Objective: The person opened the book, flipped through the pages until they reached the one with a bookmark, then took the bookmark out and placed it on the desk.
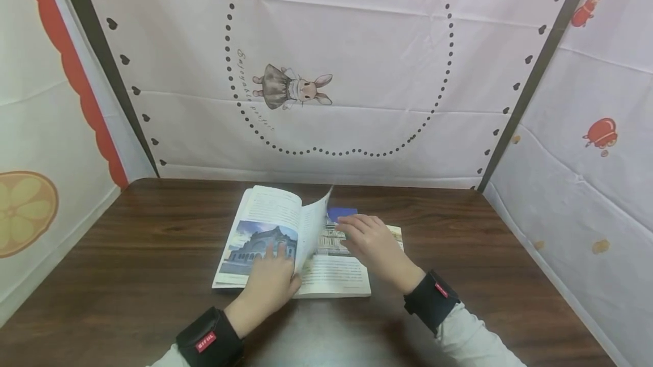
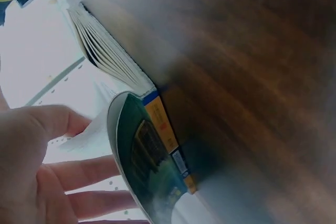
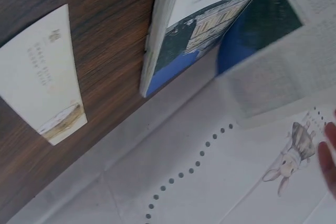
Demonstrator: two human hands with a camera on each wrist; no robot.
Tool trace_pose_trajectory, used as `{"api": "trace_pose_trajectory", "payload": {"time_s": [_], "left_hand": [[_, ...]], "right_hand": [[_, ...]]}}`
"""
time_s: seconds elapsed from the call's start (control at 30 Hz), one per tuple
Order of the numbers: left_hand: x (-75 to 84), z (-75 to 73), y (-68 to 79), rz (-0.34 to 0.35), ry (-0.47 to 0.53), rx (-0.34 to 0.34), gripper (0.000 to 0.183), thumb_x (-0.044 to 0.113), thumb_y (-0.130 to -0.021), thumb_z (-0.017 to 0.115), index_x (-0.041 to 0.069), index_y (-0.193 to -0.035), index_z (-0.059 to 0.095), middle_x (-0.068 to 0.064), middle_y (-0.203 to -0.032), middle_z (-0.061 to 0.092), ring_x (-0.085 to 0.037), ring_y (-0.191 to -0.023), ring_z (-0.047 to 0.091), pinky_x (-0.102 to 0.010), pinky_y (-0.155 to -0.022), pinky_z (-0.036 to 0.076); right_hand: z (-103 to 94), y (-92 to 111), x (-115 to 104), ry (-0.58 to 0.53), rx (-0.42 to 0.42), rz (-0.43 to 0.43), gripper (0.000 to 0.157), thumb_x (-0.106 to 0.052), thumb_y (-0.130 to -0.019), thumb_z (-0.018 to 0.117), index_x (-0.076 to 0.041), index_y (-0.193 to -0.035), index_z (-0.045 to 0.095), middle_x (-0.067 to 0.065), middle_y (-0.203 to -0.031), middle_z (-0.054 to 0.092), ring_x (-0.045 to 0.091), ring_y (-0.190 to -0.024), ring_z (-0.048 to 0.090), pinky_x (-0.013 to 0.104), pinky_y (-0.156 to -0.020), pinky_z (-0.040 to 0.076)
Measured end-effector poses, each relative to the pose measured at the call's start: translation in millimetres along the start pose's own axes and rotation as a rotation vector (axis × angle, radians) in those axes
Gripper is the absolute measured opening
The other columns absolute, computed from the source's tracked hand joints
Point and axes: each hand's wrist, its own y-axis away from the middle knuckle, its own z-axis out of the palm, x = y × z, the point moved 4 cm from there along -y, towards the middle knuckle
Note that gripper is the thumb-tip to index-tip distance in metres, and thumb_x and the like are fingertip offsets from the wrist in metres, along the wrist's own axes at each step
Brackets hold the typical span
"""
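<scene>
An open book (image 1: 336,277) lies on the table, with a photo of a domed building on its left page. One leaf (image 1: 312,225) stands raised near the middle, its top corner lifted; it looks blurred in the right wrist view. My left hand (image 1: 269,283) rests on the left pages with its fingers extended, and in the left wrist view its thumb is near the book's centre fold. My right hand (image 1: 374,247) hovers over the right page, fingers loosely bent and holding nothing; only its fingertips (image 3: 328,153) show at the edge of the right wrist view.
A cream printed card (image 3: 44,74) lies on the brown wooden table (image 1: 132,253) to the right of the book, partly behind my right hand in the head view. White printed cloth (image 1: 357,72) walls enclose the back and both sides.
</scene>
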Motion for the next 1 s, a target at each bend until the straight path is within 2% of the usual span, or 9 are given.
{"api": "trace_pose_trajectory", "payload": {"time_s": [0.1,0.23,0.3,0.37,0.5,0.63,0.73,0.87,1.0], "left_hand": [[-10.0,-3.9,-0.3,-0.099,0.163,-0.014,0.032,0.025,-0.087,0.060,-0.003,-0.075,0.067,-0.019,-0.080,0.068,-0.032,-0.073,0.067,-0.040,-0.054,0.053],[-29.3,-11.5,0.6,-0.252,0.355,-0.020,0.038,0.024,-0.095,0.052,0.004,-0.062,0.056,-0.002,-0.048,0.046,-0.013,-0.042,0.041,-0.023,-0.040,0.030],[-37.3,-14.8,2.2,-0.279,0.396,0.016,0.031,0.018,-0.094,0.051,-0.001,-0.071,0.060,-0.009,-0.053,0.054,-0.012,-0.044,0.044,-0.023,-0.042,0.032],[-43.1,-16.4,4.2,-0.277,0.417,0.063,0.023,0.010,-0.092,0.052,-0.010,-0.099,0.061,-0.017,-0.063,0.061,-0.015,-0.047,0.050,-0.025,-0.043,0.038],[-49.6,-13.2,7.6,-0.225,0.346,0.115,0.065,-0.004,-0.084,0.056,-0.002,-0.144,0.030,-0.035,-0.118,0.056,-0.040,-0.090,0.064,-0.046,-0.076,0.054],[-50.5,-7.3,10.4,-0.169,0.156,0.089,0.080,-0.004,-0.079,0.065,0.019,-0.148,0.030,-0.030,-0.151,0.019,-0.057,-0.136,0.014,-0.075,-0.102,0.016],[-44.6,-3.7,11.7,-0.028,0.048,0.036,0.076,-0.007,-0.077,0.064,0.028,-0.141,0.043,-0.022,-0.154,0.020,-0.054,-0.139,0.012,-0.078,-0.101,0.011],[-32.9,0.6,16.3,0.209,0.049,-0.106,0.066,-0.014,-0.076,0.057,0.020,-0.132,0.056,-0.017,-0.148,0.037,-0.045,-0.136,0.031,-0.070,-0.103,0.025],[-30.2,0.7,17.4,0.191,0.129,-0.229,0.057,-0.013,-0.078,0.056,0.015,-0.129,0.058,-0.019,-0.141,0.046,-0.043,-0.129,0.044,-0.061,-0.097,0.040]], "right_hand": [[7.1,4,6,-0.050,-0.167,0.099,0.035,-0.019,-0.079,0.075,-0.010,-0.111,0.065,0.004,-0.110,0.069,0.021,-0.104,0.064,0.036,-0.085,0.053],[23.5,18,9,-0.114,-0.502,0.157,0.040,-0.028,-0.081,0.073,-0.009,-0.115,0.065,0.007,-0.111,0.069,0.024,-0.103,0.064,0.039,-0.085,0.053],[30.8,26,8,-0.161,-0.635,0.158,0.044,-0.030,-0.081,0.072,-0.008,-0.118,0.063,0.010,-0.118,0.066,0.026,-0.107,0.063,0.040,-0.088,0.052],[36.0,33,7,-0.208,-0.720,0.167,0.051,-0.032,-0.080,0.073,-0.007,-0.122,0.061,0.013,-0.124,0.063,0.028,-0.112,0.061,0.041,-0.092,0.051],[42.2,41,6,-0.237,-0.787,0.201,0.064,-0.037,-0.076,0.075,-0.007,-0.129,0.055,0.017,-0.135,0.055,0.031,-0.119,0.056,0.043,-0.096,0.048],[44.2,44,4,-0.219,-0.789,0.208,0.069,-0.038,-0.073,0.077,-0.007,-0.131,0.054,0.017,-0.135,0.054,0.031,-0.120,0.056,0.042,-0.097,0.047],[44.1,44,2,-0.215,-0.782,0.197,0.068,-0.036,-0.073,0.077,-0.005,-0.130,0.054,0.017,-0.134,0.055,0.031,-0.120,0.056,0.042,-0.097,0.047],[43.7,44,2,-0.227,-0.782,0.205,0.068,-0.035,-0.074,0.077,-0.005,-0.130,0.054,0.017,-0.134,0.055,0.032,-0.120,0.056,0.042,-0.098,0.047],[43.5,44,2,-0.234,-0.787,0.222,0.069,-0.035,-0.073,0.077,-0.005,-0.131,0.053,0.017,-0.135,0.054,0.032,-0.121,0.055,0.043,-0.099,0.046]]}}
